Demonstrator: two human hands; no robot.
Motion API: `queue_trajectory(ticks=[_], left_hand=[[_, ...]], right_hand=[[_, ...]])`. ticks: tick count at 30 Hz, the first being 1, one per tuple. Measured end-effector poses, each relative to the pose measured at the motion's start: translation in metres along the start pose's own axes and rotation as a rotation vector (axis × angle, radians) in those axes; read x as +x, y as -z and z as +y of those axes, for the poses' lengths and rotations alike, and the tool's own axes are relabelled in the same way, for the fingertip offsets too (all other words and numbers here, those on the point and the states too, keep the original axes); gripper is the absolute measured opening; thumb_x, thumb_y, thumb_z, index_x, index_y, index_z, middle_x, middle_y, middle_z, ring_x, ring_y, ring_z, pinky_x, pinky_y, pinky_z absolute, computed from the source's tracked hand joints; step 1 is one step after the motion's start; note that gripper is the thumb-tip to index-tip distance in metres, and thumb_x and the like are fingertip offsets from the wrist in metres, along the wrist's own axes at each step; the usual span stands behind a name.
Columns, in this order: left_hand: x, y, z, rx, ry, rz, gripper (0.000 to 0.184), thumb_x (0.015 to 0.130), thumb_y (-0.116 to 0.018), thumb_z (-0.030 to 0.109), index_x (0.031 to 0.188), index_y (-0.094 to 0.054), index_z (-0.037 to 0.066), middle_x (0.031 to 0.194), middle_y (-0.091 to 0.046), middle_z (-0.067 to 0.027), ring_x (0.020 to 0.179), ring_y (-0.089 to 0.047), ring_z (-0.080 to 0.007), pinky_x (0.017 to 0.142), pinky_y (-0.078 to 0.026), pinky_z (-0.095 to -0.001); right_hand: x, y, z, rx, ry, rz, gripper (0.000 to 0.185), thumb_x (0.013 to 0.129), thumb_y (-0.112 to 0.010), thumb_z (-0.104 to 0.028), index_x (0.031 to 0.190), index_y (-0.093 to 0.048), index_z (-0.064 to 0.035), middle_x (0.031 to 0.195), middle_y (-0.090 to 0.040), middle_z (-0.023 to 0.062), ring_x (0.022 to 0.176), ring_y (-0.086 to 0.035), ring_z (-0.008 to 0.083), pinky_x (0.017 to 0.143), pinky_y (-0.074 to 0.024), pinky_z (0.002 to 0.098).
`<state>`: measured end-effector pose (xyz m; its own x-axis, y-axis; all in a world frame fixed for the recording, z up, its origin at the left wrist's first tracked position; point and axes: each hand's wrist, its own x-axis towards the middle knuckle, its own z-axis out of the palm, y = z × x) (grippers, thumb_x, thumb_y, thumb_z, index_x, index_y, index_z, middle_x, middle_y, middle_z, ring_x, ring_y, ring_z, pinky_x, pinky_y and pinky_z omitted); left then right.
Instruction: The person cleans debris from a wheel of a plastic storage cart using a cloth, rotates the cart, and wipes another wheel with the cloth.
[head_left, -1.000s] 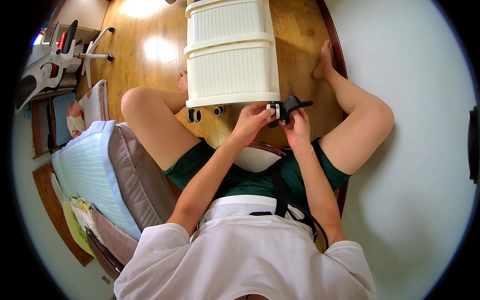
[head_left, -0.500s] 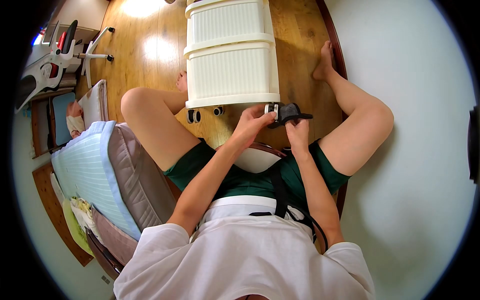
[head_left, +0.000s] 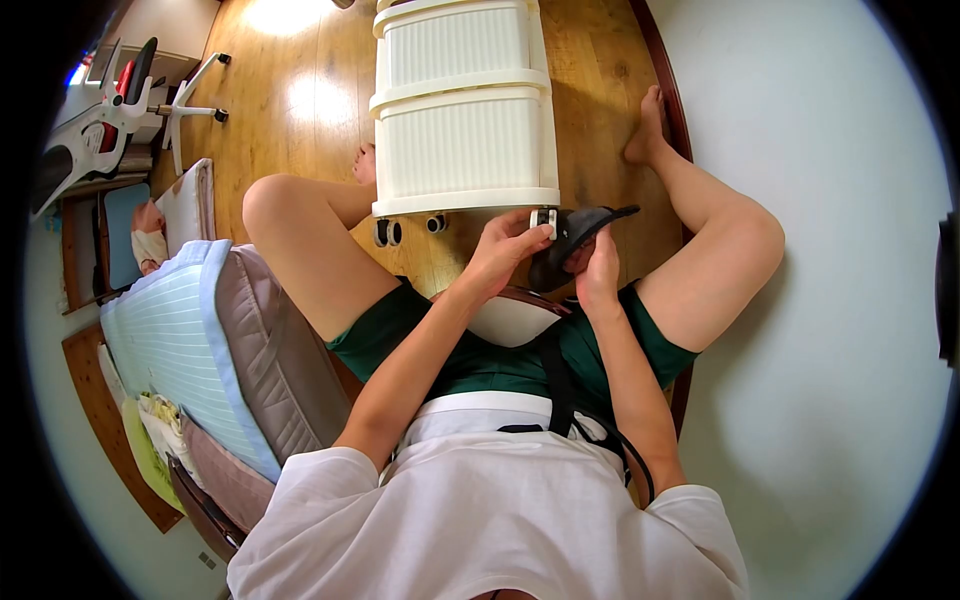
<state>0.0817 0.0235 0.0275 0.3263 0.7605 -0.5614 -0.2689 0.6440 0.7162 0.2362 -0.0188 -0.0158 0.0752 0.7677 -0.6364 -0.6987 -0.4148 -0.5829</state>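
Observation:
A white drawer unit (head_left: 464,150) lies in front of me with its caster end toward me. My left hand (head_left: 503,246) pinches a white and black caster (head_left: 544,221) at the unit's near right corner. Beside it, my right hand (head_left: 598,266) holds a dark grey and black piece (head_left: 567,240) that looks like soft cloth, its fingers partly hidden behind it. The cloth reaches up against the caster's right side; I cannot tell whether it is wrapped round it. Another pair of black and grey caster wheels (head_left: 388,233) shows at the near left corner.
My bare legs spread on both sides of the unit over the wooden floor (head_left: 590,90). A pale wall (head_left: 820,300) stands to the right. At the left are a bed with a striped blue cover (head_left: 175,340) and a white-framed chair (head_left: 125,115).
The dark cloth has turned and spread out, now showing a larger, longer face that hangs lower. My right hand has shifted slightly with it. My left hand stays on the caster.

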Motion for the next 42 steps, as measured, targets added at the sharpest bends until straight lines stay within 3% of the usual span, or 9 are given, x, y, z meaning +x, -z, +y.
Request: queue_trajectory(ticks=[6,12,14,27,33,39,42], left_hand=[[0.002,0.002,-0.003,-0.005,-0.01,-0.005,0.05,0.084,-0.066,0.011,0.124,-0.046,-0.01,0.105,-0.061,-0.0116,0.094,-0.058,-0.014,0.085,-0.048,-0.0276],[-0.002,-0.002,0.001,0.009,-0.013,0.008,0.047,0.084,-0.067,0.012,0.123,-0.048,-0.007,0.105,-0.061,-0.0096,0.095,-0.058,-0.0128,0.084,-0.048,-0.0264],[-0.002,-0.002,0.001,-0.013,0.002,0.004,0.041,0.084,-0.067,0.011,0.121,-0.052,0.0,0.103,-0.062,-0.004,0.092,-0.058,-0.009,0.081,-0.049,-0.0231],[0.003,0.002,-0.009,-0.022,-0.029,0.006,0.042,0.086,-0.064,0.01,0.122,-0.048,-0.005,0.107,-0.061,-0.0104,0.094,-0.061,-0.0159,0.087,-0.051,-0.0287],[0.001,-0.001,-0.005,0.09,-0.075,-0.007,0.044,0.087,-0.064,0.011,0.124,-0.047,-0.006,0.107,-0.061,-0.0104,0.093,-0.061,-0.0146,0.085,-0.051,-0.0287],[0.001,-0.001,-0.005,0.119,-0.085,0.018,0.043,0.086,-0.065,0.01,0.122,-0.049,-0.005,0.103,-0.062,-0.0085,0.091,-0.06,-0.0119,0.082,-0.05,-0.0268],[0.003,0.001,-0.008,0.133,-0.1,0.018,0.041,0.085,-0.065,0.01,0.12,-0.051,-0.005,0.1,-0.064,-0.0075,0.089,-0.06,-0.011,0.081,-0.049,-0.026]], right_hand=[[-0.009,-0.013,-0.007,0.157,0.062,-0.127,0.034,0.094,-0.05,-0.044,0.099,-0.057,-0.0105,0.088,-0.06,-0.0005,0.076,-0.057,0.0092,0.064,-0.0467,0.0214],[-0.007,-0.017,-0.001,-0.152,0.174,-0.068,0.021,0.086,-0.067,-0.025,0.093,-0.06,-0.0066,0.085,-0.061,0.0001,0.075,-0.056,0.0074,0.064,-0.0449,0.0208],[-0.002,-0.013,0.003,-0.146,0.167,-0.079,0.019,0.087,-0.067,-0.022,0.091,-0.062,-0.0049,0.083,-0.061,0.0004,0.073,-0.055,0.0069,0.063,-0.044,0.0211],[-0.005,-0.009,-0.002,0.019,0.224,0.016,0.02,0.096,-0.052,-0.021,0.088,-0.059,-0.0043,0.082,-0.06,0.0004,0.069,-0.054,0.0076,0.061,-0.0444,0.0245],[-0.005,-0.008,-0.014,0.313,0.172,-0.216,0.016,0.095,-0.053,-0.019,0.095,-0.059,-0.0049,0.087,-0.061,-0.0003,0.08,-0.056,0.0081,0.072,-0.0461,0.0228],[-0.011,-0.029,-0.022,0.109,0.176,-0.224,0.016,0.092,-0.056,-0.011,0.106,-0.06,-0.0046,0.093,-0.062,0.0014,0.085,-0.057,0.0096,0.076,-0.045,0.0216],[-0.002,-0.019,-0.011,-0.152,0.325,-0.262,0.015,0.09,-0.06,-0.01,0.104,-0.06,-0.0043,0.093,-0.062,0.0005,0.084,-0.056,0.0086,0.075,-0.0449,0.0211]])
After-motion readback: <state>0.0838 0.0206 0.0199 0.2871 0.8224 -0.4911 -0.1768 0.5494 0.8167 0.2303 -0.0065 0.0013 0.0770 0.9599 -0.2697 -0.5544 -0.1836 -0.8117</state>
